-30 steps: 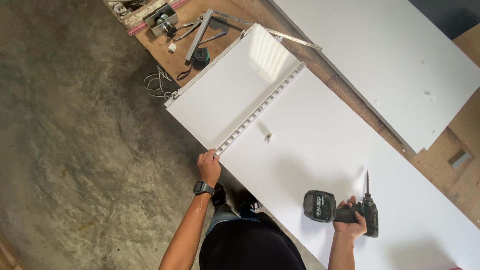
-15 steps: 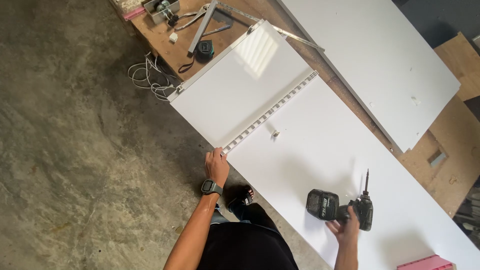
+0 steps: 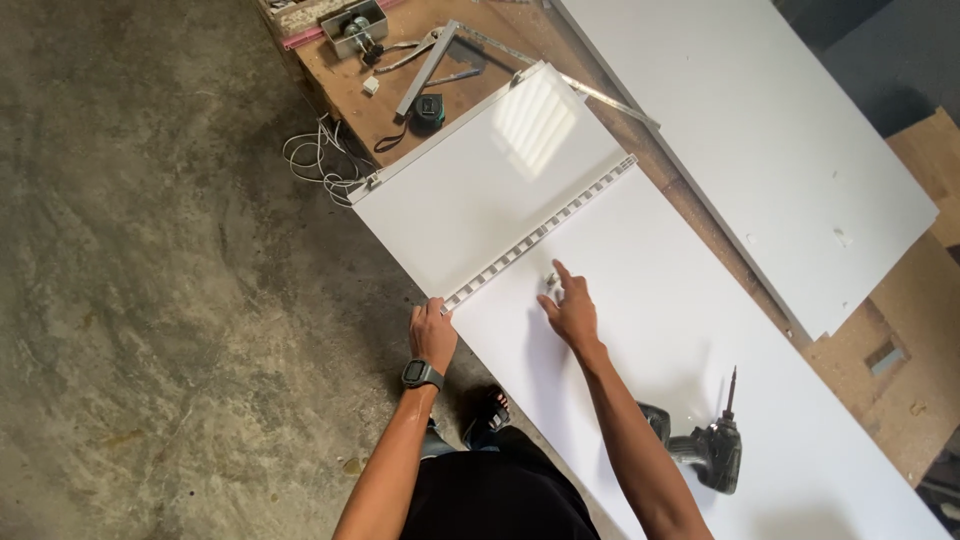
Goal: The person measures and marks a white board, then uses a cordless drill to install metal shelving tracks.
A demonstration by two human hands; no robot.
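Note:
My left hand, with a black watch on the wrist, grips the near edge of the white panels at the end of a perforated metal strip that runs along the seam between two white boards. My right hand reaches over the nearer board, fingers apart, fingertips at a small white piece lying by the strip. A dark cordless drill lies on the board to the right of my right forearm, bit pointing away.
A further white panel lies at the upper right. On the wooden bench behind sit a tape measure, a metal square, a small metal box and a coil of white cable. Bare concrete floor lies on the left.
My right hand has let go of the drill, which now lies on the board, and has reached forward to the small white piece near the strip. My left hand stays on the edge.

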